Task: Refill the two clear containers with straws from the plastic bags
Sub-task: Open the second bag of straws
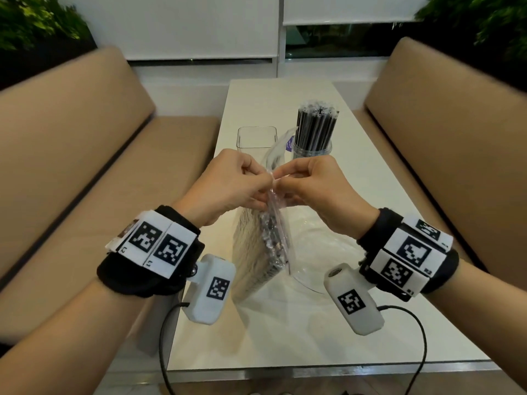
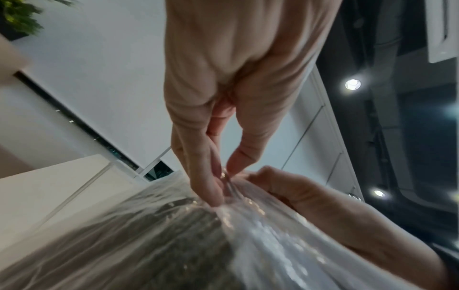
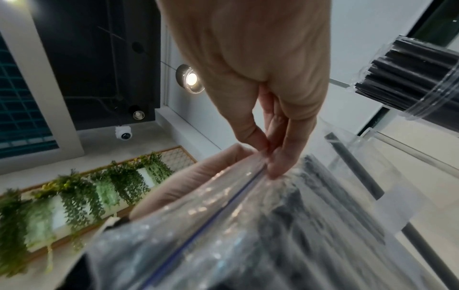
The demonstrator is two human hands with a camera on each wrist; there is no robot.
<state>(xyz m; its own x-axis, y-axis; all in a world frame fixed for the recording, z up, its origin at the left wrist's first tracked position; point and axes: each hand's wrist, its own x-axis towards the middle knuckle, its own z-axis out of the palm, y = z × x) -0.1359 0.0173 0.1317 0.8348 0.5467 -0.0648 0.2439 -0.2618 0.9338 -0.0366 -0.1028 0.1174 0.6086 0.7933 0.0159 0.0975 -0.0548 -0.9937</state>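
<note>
A clear zip bag of wrapped straws (image 1: 258, 252) stands upright on the white table (image 1: 356, 323), in front of me. My left hand (image 1: 228, 186) and right hand (image 1: 310, 185) both pinch its top edge, one on each side of the zip seal (image 3: 231, 198). The left wrist view shows the left fingers (image 2: 213, 182) pinching the plastic (image 2: 174, 245); the right fingers (image 3: 280, 162) pinch it too. Beyond the hands, an empty square clear container (image 1: 256, 138) stands at the left. A round clear container (image 1: 312, 151) full of black straws (image 1: 316, 124) stands at the right.
An emptied clear plastic bag (image 1: 322, 249) lies flat on the table under my right wrist. Tan bench seats (image 1: 85, 166) flank the table on both sides. Cables (image 1: 422, 337) hang from the wrist cameras over the near table edge.
</note>
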